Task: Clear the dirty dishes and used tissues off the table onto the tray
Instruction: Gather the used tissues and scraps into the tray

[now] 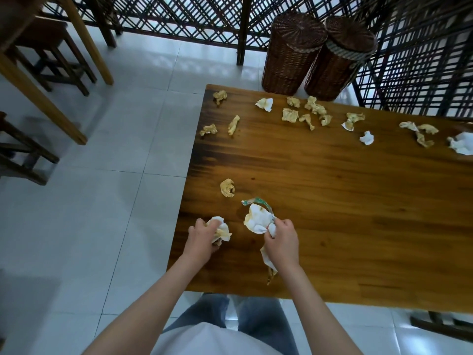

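Used tissues fill both your fists: your left hand (202, 237) grips a stained wad (222, 230), your right hand (281, 239) pinches a white tissue (257, 221) over a torn wrapper (256, 201). You are mid-gather; another crumpled tissue (227, 187) lies just beyond your left hand. No tray shows, so unloading probably comes next.

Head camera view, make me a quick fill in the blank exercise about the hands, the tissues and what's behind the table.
1. Each hand grips a crumpled ____: the left hand near the table's corner, the right hand beside it.
2. The tissues lie scattered on a ____ table.
3. Beyond the table's far edge stand ____ wicker baskets.
4. No ____ for collecting them is in view.

Missing words: tissue; wooden; two; tray
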